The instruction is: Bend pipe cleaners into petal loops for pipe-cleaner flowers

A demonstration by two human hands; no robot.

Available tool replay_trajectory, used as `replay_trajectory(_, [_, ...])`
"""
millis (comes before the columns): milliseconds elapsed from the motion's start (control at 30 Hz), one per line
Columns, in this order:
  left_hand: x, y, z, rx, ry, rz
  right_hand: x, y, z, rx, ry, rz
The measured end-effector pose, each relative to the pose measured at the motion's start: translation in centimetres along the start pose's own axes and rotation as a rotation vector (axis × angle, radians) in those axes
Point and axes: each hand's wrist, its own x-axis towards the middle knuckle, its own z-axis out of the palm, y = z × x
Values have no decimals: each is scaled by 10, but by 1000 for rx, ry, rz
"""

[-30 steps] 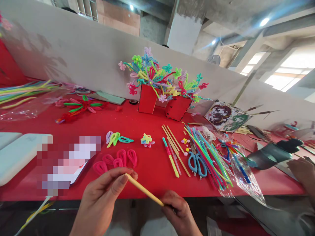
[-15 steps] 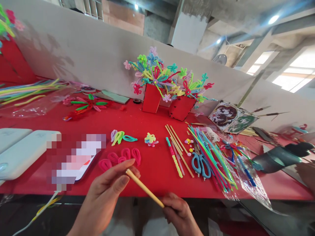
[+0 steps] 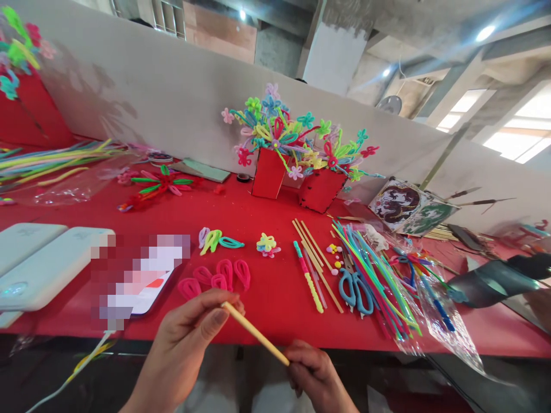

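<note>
A thin yellow stick [image 3: 256, 334] runs between my two hands at the near edge of the red table [image 3: 267, 229]. My left hand [image 3: 189, 338] pinches its upper end between thumb and fingers. My right hand [image 3: 316, 376] is closed round its lower end. Just beyond my left hand lie several pink pipe-cleaner loops [image 3: 217, 275]. Further back lie green and teal loops [image 3: 217, 240] and a small mixed flower [image 3: 267, 245].
Two red boxes [image 3: 293, 180] of pipe-cleaner flowers stand at the back. Wooden sticks [image 3: 316, 261], blue scissors [image 3: 355, 287] and a bag of coloured pipe cleaners [image 3: 387, 281] lie to the right. White power banks [image 3: 47, 267] sit at left, and a glue gun [image 3: 495, 278] at far right.
The view has shifted slightly, so everything sits a little further right in the frame. Both hands keep hold of the yellow stick in nearly the same pose.
</note>
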Motion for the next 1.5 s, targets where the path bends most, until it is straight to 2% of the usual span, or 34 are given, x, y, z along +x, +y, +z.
replay_trajectory(133, [0,2,-4,35,-67,-9,-2,3,-1,167,-25,47])
replay_trajectory(333, [-3,6,-4,53,-113,136,-1,4,1,204,-47,82])
replay_trajectory(400, [-3,6,-3,33,-75,150,-1,5,2,217,-42,98])
replay_trajectory(533, [2,1,-5,-31,86,109,-3,7,2,287,11,99])
replay_trajectory(600, [4,-3,-7,-41,111,76,-4,7,1,276,38,115])
replay_trajectory(833, [2,-6,-7,-20,19,42,-6,2,3,246,116,166])
replay_trajectory(1000, [0,-4,-9,71,-63,173,-5,2,2,223,47,164])
replay_trajectory(1133, [-3,-8,-15,116,-100,278,-5,6,1,215,64,150])
replay_trajectory(1267, [-2,-12,-14,93,-61,265,-6,12,2,228,73,132])
replay_trajectory(1433, [1,-12,-8,-12,97,197,-6,11,3,278,148,124])
replay_trajectory(1500, [0,-11,-8,-15,71,161,-5,9,3,271,170,131])
